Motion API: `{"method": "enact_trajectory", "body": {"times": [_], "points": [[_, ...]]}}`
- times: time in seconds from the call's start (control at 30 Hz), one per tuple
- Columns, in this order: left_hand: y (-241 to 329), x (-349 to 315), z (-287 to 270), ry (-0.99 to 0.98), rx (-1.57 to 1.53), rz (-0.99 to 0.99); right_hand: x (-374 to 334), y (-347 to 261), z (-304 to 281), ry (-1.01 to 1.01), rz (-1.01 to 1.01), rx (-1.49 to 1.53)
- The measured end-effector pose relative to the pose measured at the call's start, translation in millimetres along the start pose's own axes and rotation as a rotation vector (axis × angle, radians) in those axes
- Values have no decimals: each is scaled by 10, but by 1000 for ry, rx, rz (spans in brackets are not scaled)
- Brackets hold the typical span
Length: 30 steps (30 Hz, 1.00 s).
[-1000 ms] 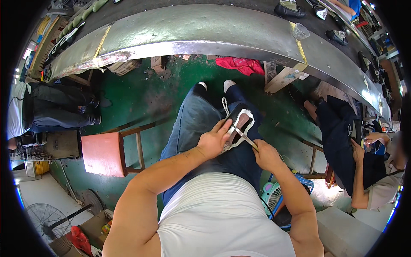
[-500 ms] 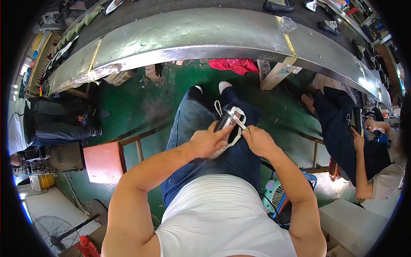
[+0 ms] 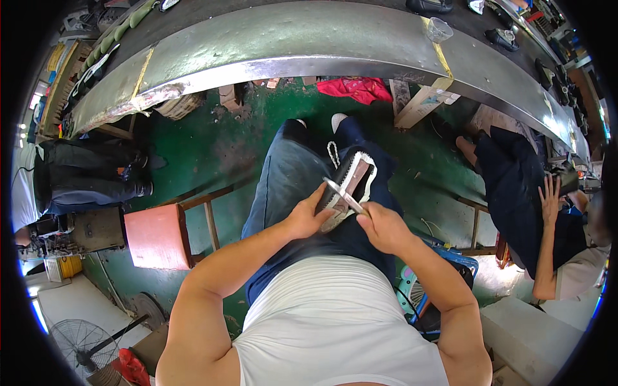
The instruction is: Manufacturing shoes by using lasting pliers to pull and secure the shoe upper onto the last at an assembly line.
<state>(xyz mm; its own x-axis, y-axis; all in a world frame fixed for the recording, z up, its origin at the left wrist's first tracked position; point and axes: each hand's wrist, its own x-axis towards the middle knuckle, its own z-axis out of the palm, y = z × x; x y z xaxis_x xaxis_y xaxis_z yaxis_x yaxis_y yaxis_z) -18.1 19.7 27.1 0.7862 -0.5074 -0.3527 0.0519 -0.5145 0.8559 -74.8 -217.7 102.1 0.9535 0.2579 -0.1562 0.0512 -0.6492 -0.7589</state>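
A dark shoe upper (image 3: 351,168) with a white edge lies over my lap, its toe end pointing away from me. My left hand (image 3: 309,213) is closed round its left side near the heel end. A white cord loop (image 3: 333,153) hangs beside the shoe. In my closed right hand (image 3: 386,228) is a slim, knife-like metal tool (image 3: 344,195). Its bright end lies across the shoe and reaches close to my left fingertips. I cannot make out the tool's exact kind.
A metal-edged workbench (image 3: 257,67) curves across the front, with shoes and a clear cup (image 3: 440,29) on it. A pink-topped stool (image 3: 154,237) stands left, a turquoise fan (image 3: 408,283) by my right side. A co-worker (image 3: 566,257) sits at the right; another person stands left.
The shoe has turned, showing more of its pale-edged opening. My right hand has drawn the tool nearer to me and left. The co-worker's hand at the right is now spread.
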Motion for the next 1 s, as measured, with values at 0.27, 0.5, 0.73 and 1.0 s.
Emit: {"method": "enact_trajectory", "body": {"times": [0.27,0.5,0.73,1.0], "points": [[164,-20,-103,-191,65,-35,-53,112,33,-97,98,-158],[782,-164,-580,105,279,96,-222,329,-8,57,237,307],[1207,292,-672,319,-617,443,-355,440,15,195,296,581],[414,1031,-98,87,-830,-357,-376,225,-256,-29,194,229]]}}
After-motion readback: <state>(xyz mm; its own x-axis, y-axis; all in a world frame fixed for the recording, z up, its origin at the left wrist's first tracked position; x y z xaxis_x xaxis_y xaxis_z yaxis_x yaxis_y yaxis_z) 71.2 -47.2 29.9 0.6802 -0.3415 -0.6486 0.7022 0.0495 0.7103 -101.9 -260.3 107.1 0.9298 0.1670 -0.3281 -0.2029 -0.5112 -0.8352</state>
